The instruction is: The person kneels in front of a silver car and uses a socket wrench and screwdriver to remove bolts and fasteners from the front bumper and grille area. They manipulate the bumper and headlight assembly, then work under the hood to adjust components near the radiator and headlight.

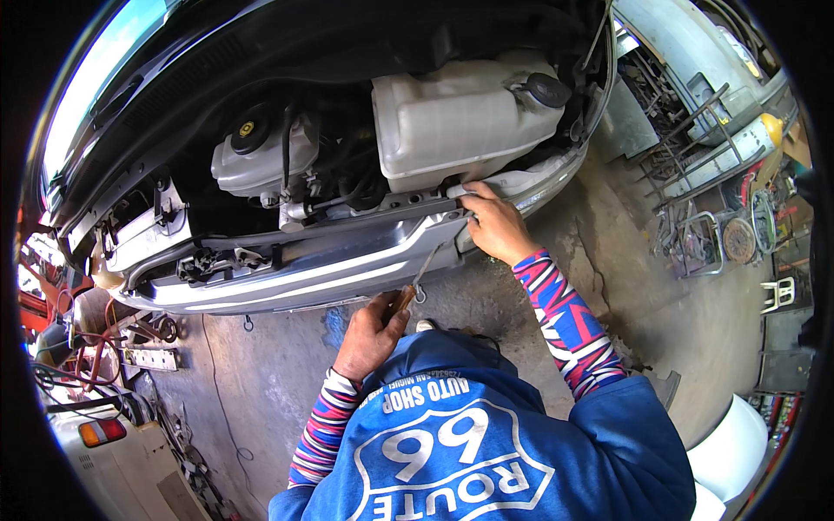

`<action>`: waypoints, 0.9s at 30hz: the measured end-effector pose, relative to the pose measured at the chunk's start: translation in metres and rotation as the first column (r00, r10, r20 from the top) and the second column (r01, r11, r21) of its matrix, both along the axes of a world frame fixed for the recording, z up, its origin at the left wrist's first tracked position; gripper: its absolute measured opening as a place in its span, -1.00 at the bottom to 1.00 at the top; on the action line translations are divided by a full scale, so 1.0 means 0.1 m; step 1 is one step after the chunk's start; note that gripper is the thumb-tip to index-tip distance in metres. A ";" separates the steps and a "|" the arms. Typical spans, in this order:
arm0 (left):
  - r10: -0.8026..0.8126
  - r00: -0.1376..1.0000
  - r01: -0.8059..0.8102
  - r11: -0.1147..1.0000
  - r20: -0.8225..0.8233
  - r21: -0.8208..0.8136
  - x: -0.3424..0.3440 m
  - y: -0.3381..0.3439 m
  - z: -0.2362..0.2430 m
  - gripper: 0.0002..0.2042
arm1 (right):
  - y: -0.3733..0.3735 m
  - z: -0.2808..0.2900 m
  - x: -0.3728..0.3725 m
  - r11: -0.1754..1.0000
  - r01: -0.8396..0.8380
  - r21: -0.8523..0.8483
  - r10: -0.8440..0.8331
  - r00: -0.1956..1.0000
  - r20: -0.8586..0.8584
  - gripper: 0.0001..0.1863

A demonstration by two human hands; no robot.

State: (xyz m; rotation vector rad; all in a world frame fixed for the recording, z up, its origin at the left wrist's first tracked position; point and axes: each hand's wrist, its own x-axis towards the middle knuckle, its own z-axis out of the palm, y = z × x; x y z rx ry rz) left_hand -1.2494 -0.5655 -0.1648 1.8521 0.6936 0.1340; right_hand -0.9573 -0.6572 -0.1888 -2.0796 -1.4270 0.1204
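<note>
My left hand (372, 335) is closed around the brown handle of a screwdriver (405, 298). Its thin shaft slants up and right, the tip near the right end of a silver-grey front grille (347, 260) on a vehicle. At that same end, my right hand (497, 224) has its thumb and fingers closed on the grille's upper corner, beside the headlight (539, 181). Whether the fingers also pinch a small part there I cannot tell. Behind the grille runs a dark crossbar with holes.
Under the raised hood sit a large white plastic tank (469, 117) and a smaller reservoir (269, 154) with a black cap. Concrete floor (643, 286) lies to the right. Metal frames and scrap parts (704, 243) stand beyond, a gas cylinder (721, 161) among them. Hoses lie at left.
</note>
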 end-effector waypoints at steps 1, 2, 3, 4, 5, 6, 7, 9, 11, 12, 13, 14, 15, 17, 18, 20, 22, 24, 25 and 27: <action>0.026 0.999 -0.025 1.000 0.020 -0.011 0.01 -0.04 -0.03 -0.57 | 0.00 -0.02 -0.03 0.999 0.012 -0.037 -0.014 0.998 -0.061 -0.64; 0.054 0.999 -0.053 0.998 0.005 -0.034 0.01 -0.07 -0.06 -0.58 | 0.00 -0.04 -0.05 0.999 0.028 -0.040 -0.030 0.997 -0.068 -0.65; 0.073 0.996 -0.070 0.996 0.053 -0.051 0.01 -0.09 -0.08 -0.59 | 0.01 -0.06 -0.08 0.998 0.043 -0.043 -0.046 0.996 -0.074 -0.66; 0.097 0.993 -0.092 0.993 0.064 -0.080 0.01 -0.12 -0.09 -0.60 | 0.01 -0.09 -0.10 0.997 0.050 -0.057 -0.055 0.995 -0.087 -0.67; 0.129 0.991 -0.126 0.987 0.022 -0.100 0.00 -0.13 -0.10 -0.61 | 0.00 -0.10 -0.11 0.997 0.063 -0.054 -0.066 0.995 -0.069 -0.69; 0.156 0.983 -0.142 0.981 0.099 -0.135 0.00 -0.15 -0.09 -0.61 | 0.00 -0.11 -0.10 0.999 0.033 -0.043 -0.036 0.997 -0.067 -0.70; 0.190 0.974 -0.168 0.972 0.124 -0.163 0.00 -0.15 -0.08 -0.62 | 0.00 -0.12 -0.08 0.999 0.004 -0.031 -0.006 0.998 -0.064 -0.71; 0.237 0.967 -0.217 0.959 0.096 -0.180 0.01 -0.13 -0.02 -0.62 | 0.00 -0.11 -0.04 1.000 -0.027 -0.012 0.026 0.998 -0.056 -0.72; 0.260 0.960 -0.233 0.946 0.099 -0.225 0.03 -0.09 0.06 -0.63 | -0.01 -0.10 -0.04 0.999 -0.039 -0.007 0.039 0.998 -0.058 -0.72; 0.278 0.956 -0.250 0.938 0.090 -0.239 0.06 -0.08 0.10 -0.63 | -0.01 -0.09 -0.05 0.999 -0.032 -0.001 0.032 0.997 -0.063 -0.71; 0.312 0.950 -0.295 0.913 0.016 -0.283 0.06 -0.05 0.15 -0.66 | -0.02 -0.09 -0.08 1.000 -0.022 0.001 0.022 0.997 -0.071 -0.70; 0.324 0.946 -0.298 0.903 0.033 -0.309 0.09 -0.03 0.19 -0.67 | -0.03 -0.09 -0.11 1.000 -0.010 0.002 0.010 0.997 -0.078 -0.69; 0.324 0.944 -0.285 0.897 0.063 -0.337 0.10 0.00 0.25 -0.68 | -0.03 -0.10 -0.14 1.000 0.005 0.008 -0.005 0.996 -0.091 -0.68; 0.341 0.939 -0.299 0.871 0.041 -0.390 0.13 0.02 0.33 -0.67 | -0.02 -0.12 -0.18 0.999 0.033 0.032 -0.029 0.993 -0.115 -0.66; 0.354 0.935 -0.311 0.855 0.029 -0.414 0.14 0.01 0.36 -0.66 | -0.02 -0.13 -0.18 0.999 0.038 0.034 -0.034 0.994 -0.105 -0.65; 0.393 0.920 -0.354 0.822 -0.005 -0.446 0.16 -0.04 0.41 -0.65 | 0.01 -0.15 -0.17 0.996 0.026 0.079 -0.020 0.997 -0.079 -0.64; 0.407 0.913 -0.349 0.784 0.000 -0.513 0.18 -0.10 0.43 -0.65 | 0.04 -0.16 -0.15 0.996 0.028 0.084 -0.020 0.995 -0.093 -0.66; 0.425 0.905 -0.358 0.735 -0.021 -0.576 0.17 -0.15 0.46 -0.66 | 0.04 -0.15 -0.13 0.996 0.013 0.084 -0.005 0.995 -0.100 -0.68; 0.411 0.911 -0.361 0.740 -0.044 -0.567 0.16 -0.15 0.47 -0.66 | 0.05 -0.14 -0.11 0.997 0.007 0.079 0.001 0.994 -0.107 -0.72; 0.328 0.944 -0.300 0.809 -0.035 -0.506 0.10 -0.12 0.50 -0.64 | 0.05 -0.09 -0.10 0.996 -0.008 0.085 0.017 0.994 -0.106 -0.73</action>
